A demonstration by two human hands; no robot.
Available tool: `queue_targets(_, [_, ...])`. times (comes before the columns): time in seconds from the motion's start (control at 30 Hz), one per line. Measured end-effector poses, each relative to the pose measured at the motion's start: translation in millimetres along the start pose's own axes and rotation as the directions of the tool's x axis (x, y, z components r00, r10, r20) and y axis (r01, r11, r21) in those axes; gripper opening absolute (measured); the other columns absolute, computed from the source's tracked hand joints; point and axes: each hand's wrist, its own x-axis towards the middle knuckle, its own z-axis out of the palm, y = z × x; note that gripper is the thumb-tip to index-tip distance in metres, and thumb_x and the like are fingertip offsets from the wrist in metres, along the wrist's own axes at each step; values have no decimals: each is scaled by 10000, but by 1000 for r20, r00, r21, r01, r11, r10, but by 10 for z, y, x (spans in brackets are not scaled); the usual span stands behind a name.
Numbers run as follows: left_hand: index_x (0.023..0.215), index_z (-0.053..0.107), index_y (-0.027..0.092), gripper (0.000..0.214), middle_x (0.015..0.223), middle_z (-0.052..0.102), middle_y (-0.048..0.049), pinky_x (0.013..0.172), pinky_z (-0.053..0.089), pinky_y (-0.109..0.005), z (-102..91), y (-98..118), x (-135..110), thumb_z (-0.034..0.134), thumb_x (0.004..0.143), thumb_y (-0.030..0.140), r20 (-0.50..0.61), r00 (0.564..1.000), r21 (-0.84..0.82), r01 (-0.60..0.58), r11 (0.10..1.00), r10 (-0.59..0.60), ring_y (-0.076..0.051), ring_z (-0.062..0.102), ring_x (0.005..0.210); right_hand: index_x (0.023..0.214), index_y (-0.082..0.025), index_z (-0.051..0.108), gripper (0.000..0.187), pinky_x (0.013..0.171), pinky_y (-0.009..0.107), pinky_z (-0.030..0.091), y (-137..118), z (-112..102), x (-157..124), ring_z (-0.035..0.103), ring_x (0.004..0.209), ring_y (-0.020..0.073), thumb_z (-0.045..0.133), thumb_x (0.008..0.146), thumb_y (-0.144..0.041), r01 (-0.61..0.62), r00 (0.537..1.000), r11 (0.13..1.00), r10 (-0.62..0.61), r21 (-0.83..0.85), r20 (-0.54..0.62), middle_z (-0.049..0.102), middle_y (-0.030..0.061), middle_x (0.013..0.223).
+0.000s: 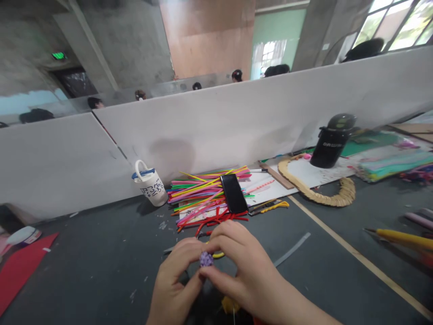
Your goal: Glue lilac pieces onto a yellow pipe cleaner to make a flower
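My left hand (176, 280) and my right hand (238, 266) meet low in the middle of the view, over a dark grey table (101, 253). Both pinch a small purple fuzzy ball (206, 259) between their fingertips. A bit of yellow (219, 255) shows behind the ball and another yellow piece (229, 304) lies under my right hand. Just beyond the hands lies a pile of coloured pipe cleaners (206, 192), with red ones (216, 219) nearest. A black phone (233, 193) rests on the pile.
A white mug (150, 184) stands left of the pile, a black flask (331, 142) to the right by a tan woven strip (324, 194). White partition (216, 126) behind. Red sheet (20, 266) at left, yellow cutter (275, 206), yellow stick (402, 239) at right, felt sheets (395, 164). People's heads show beyond the partition.
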Motion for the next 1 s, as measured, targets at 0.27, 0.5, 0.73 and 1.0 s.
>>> queue_targets(0.27, [607, 779, 195, 210, 542, 679, -18, 605, 452, -237, 10, 25, 7, 827, 600, 399, 113, 938, -297, 347, 889, -328, -150, 580, 541, 798, -172, 659, 92, 745, 278, 464, 129, -151, 124, 595, 789, 144, 609, 804, -95, -187, 982, 930, 180, 317, 52, 634, 12, 812])
queue_targets(0.5, [571, 759, 196, 222, 491, 629, 11, 543, 404, -227, 17, 29, -34, 854, 566, 396, 158, 936, -341, 350, 873, -314, -123, 528, 494, 849, -175, 647, 189, 747, 273, 458, -39, -128, 64, 573, 809, 147, 677, 691, -75, -239, 971, 913, 215, 330, 108, 623, 2, 853])
queue_targets(0.73, [633, 769, 173, 188, 571, 677, -19, 639, 414, -250, 3, 19, -20, 828, 613, 350, 195, 941, -379, 333, 863, -278, -166, 560, 611, 760, -188, 624, 70, 712, 268, 446, -74, -98, 56, 559, 750, 142, 644, 725, -132, -274, 960, 890, 276, 365, 47, 609, -16, 775])
queue_targets(1.0, [663, 710, 132, 155, 594, 645, -16, 637, 469, -215, 89, 1, -4, 784, 683, 267, 308, 868, -557, 497, 665, -390, -121, 573, 598, 813, -173, 663, 149, 754, 294, 486, 116, -43, 116, 611, 781, 161, 659, 763, -313, -373, 916, 757, 391, 536, 85, 662, 16, 796])
